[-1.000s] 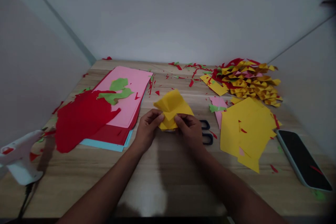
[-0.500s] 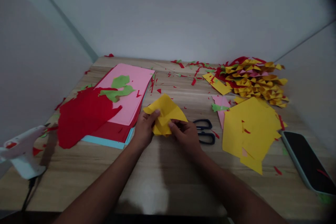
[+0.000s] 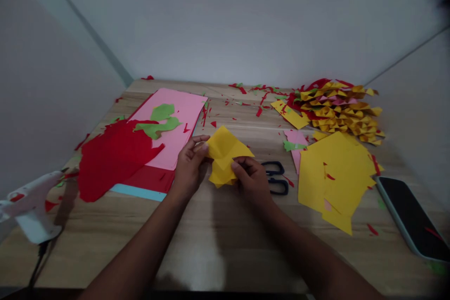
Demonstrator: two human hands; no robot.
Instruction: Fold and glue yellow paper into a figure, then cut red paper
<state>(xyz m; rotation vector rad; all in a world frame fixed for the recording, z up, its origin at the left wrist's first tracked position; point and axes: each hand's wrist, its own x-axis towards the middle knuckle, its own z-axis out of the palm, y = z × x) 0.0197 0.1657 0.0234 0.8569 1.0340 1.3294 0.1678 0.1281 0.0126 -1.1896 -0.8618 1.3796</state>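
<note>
A creased piece of yellow paper (image 3: 225, 147) is held up above the table between both my hands, its folded lower part hanging in points. My left hand (image 3: 191, 164) pinches its left edge between thumb and fingers. On the lower right side, my right hand (image 3: 251, 176) grips it, with the thumb in front and the other fingers curled behind. Scissors (image 3: 279, 186) lie just beyond my right hand; only their dark handles show. Left of my left hand is a stack with pink paper (image 3: 179, 117) on top and red and blue sheets below.
Red paper (image 3: 116, 159) and green scraps (image 3: 160, 122) overlap the stack. A glue gun (image 3: 33, 206) with a cord stands at the left edge. Yellow sheets (image 3: 333, 168), a phone (image 3: 411, 218) and a mass of folded yellow pieces (image 3: 344, 110) lie right. Red snippets litter the table (image 3: 190, 243).
My left hand has shifted slightly left, its fingers moving up onto the paper's left edge. The yellow paper has turned a little and its lower folded part shows more.
</note>
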